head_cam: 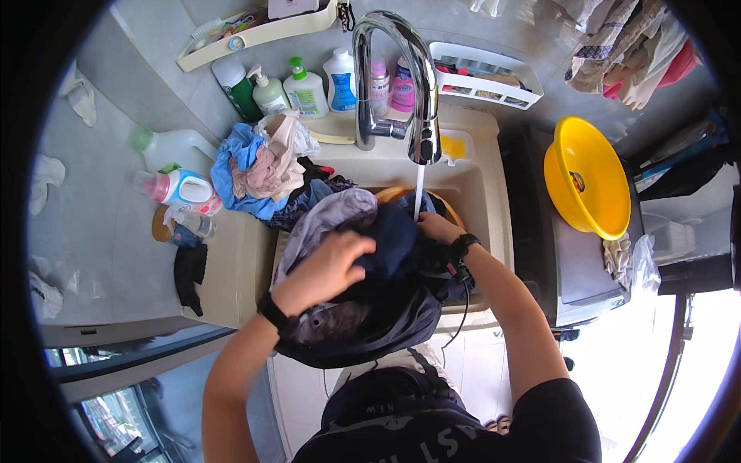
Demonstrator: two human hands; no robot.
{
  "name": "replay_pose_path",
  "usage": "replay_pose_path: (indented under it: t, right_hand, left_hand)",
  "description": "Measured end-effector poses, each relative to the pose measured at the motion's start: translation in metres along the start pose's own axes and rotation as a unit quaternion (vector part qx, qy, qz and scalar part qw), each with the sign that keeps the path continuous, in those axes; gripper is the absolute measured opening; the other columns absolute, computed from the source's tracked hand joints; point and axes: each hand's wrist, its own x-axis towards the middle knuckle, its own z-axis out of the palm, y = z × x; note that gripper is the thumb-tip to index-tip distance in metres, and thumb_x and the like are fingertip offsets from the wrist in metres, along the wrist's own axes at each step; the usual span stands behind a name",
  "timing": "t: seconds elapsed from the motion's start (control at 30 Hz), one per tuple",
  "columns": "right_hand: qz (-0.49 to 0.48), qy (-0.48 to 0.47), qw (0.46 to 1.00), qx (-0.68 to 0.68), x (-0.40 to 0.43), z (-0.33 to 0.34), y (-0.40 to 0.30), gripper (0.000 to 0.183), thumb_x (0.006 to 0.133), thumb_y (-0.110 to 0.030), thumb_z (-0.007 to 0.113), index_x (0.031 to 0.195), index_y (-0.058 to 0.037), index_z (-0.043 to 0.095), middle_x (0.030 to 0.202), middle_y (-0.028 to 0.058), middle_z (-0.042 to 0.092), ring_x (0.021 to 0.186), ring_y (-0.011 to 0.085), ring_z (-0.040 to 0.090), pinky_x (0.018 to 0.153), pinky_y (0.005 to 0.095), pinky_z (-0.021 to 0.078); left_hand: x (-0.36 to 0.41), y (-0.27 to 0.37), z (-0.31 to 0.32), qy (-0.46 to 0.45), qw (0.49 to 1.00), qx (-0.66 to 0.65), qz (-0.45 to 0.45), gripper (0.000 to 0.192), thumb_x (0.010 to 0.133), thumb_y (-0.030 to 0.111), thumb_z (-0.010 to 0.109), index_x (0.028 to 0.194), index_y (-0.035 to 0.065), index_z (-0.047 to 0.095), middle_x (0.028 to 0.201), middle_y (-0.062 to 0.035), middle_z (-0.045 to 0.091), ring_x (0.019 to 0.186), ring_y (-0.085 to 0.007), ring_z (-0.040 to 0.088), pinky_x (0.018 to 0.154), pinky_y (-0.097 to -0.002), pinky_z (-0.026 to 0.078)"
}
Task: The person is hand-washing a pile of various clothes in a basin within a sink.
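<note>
My left hand [331, 267] is blurred and hovers over the pile of wet-looking clothes with thumb and fingers apart. Nothing shows between them. At the tap's stream, my right hand [441, 228] has its fingers closed on a dark navy cloth [396, 234]; the fingertips are partly hidden. Water runs from the chrome gooseneck tap [427, 136] beside that hand. A grey-lilac garment [330, 223] and a black garment [370, 335] drape over the front of the beige sink [492, 185]. Under the clothes, an orange basin [391, 194] shows only its rim.
A heap of blue, pink and cream laundry [255, 165] lies left of the sink. Detergent bottles [188, 188] stand beyond it, and pump bottles [304, 92] line the back ledge. On the right, a yellow basin [590, 179] leans on a dark appliance [596, 278].
</note>
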Motion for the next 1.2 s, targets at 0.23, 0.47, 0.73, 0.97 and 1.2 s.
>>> replay_pose_path:
  t: [0.23, 0.47, 0.73, 0.97, 1.2]
  right_hand:
    - [-0.083, 0.085, 0.977, -0.179, -0.059, -0.008, -0.035, 0.069, 0.076, -0.038, 0.072, 0.135, -0.0089, 0.05, 0.136, 0.0232, 0.048, 0.119, 0.0486, 0.049, 0.098, 0.0502, 0.045]
    - [-0.193, -0.057, 0.889, -0.411, -0.178, 0.054, -0.081, 0.107, 0.054, -0.047, 0.089, 0.146, -0.0297, 0.038, 0.157, 0.0188, 0.019, 0.133, 0.0597, 0.025, 0.093, 0.0722, 0.0395]
    - [-0.231, -0.115, 0.898, -0.357, -0.111, 0.058, -0.054, 0.045, 0.064, -0.027, 0.081, 0.104, -0.012, 0.066, 0.117, 0.0118, 0.06, 0.108, 0.0374, 0.059, 0.083, 0.0436, 0.0536]
    - [-0.055, 0.231, 0.953, -0.187, -0.029, -0.038, -0.041, 0.036, 0.071, -0.01, 0.067, 0.106, -0.0068, 0.061, 0.111, 0.0159, 0.063, 0.093, 0.0404, 0.065, 0.087, 0.05, 0.0514]
    - [-0.159, 0.063, 0.915, -0.365, -0.045, -0.006, -0.06, 0.083, 0.074, -0.004, 0.057, 0.149, -0.0278, 0.033, 0.158, 0.0109, 0.022, 0.139, 0.0437, 0.031, 0.108, 0.0626, 0.0306]
  left_hand:
    - [-0.127, 0.021, 0.056, -0.006, 0.998, 0.051, -0.047, 0.072, 0.071, 0.036, 0.081, 0.135, 0.015, 0.054, 0.14, -0.0127, 0.046, 0.131, -0.0403, 0.037, 0.11, -0.0525, 0.03]
    - [-0.218, 0.015, 0.135, 0.105, 0.961, 0.125, -0.221, 0.096, 0.06, 0.024, 0.089, 0.142, 0.0082, 0.04, 0.141, -0.0221, 0.033, 0.128, -0.0462, 0.033, 0.106, -0.0552, 0.03]
    - [-0.219, 0.008, 0.168, 0.244, 0.914, 0.093, -0.31, 0.087, 0.061, 0.009, 0.087, 0.135, 0.0073, 0.041, 0.138, -0.0241, 0.031, 0.126, -0.0461, 0.034, 0.103, -0.0542, 0.033]
    - [-0.22, 0.015, 0.159, 0.272, 0.899, 0.079, -0.333, 0.095, 0.06, 0.007, 0.086, 0.141, 0.009, 0.038, 0.146, -0.0244, 0.025, 0.132, -0.0469, 0.029, 0.106, -0.0549, 0.031]
    - [-0.22, 0.024, 0.167, 0.289, 0.889, 0.064, -0.349, 0.092, 0.063, 0.005, 0.083, 0.142, 0.0082, 0.037, 0.145, -0.0237, 0.027, 0.131, -0.0459, 0.031, 0.106, -0.0544, 0.031]
